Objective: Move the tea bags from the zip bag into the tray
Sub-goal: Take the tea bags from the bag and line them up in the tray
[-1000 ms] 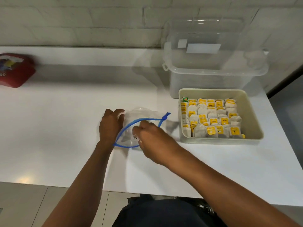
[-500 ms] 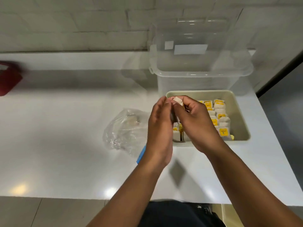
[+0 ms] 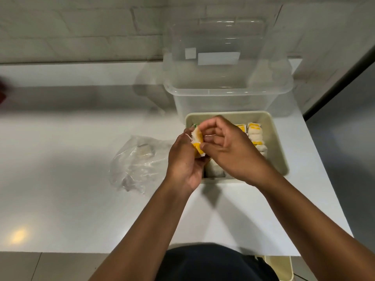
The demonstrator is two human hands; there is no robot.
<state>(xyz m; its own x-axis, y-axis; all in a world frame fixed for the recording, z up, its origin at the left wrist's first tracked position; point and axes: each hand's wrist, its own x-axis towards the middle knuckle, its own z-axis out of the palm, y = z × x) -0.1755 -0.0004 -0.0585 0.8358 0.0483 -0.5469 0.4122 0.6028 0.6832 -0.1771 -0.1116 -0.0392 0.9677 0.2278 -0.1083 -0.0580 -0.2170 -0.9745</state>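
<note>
While both hands' fingers pinch it, the tea bag point(image 3: 197, 141) hovers over the tray point(image 3: 276, 142).

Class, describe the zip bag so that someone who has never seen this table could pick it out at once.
Start at the white table and find the beige tray of tea bags. Just left of it, beside the left hand, lies the zip bag. It alone is crumpled, soft clear plastic; the clear bin behind is rigid.

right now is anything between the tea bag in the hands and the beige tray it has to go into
Nothing visible. The yellow-tagged white paper tea bag, held by the left hand and right hand, is already over the beige plastic tray's near-left corner; only the hands themselves cover that part.
</note>
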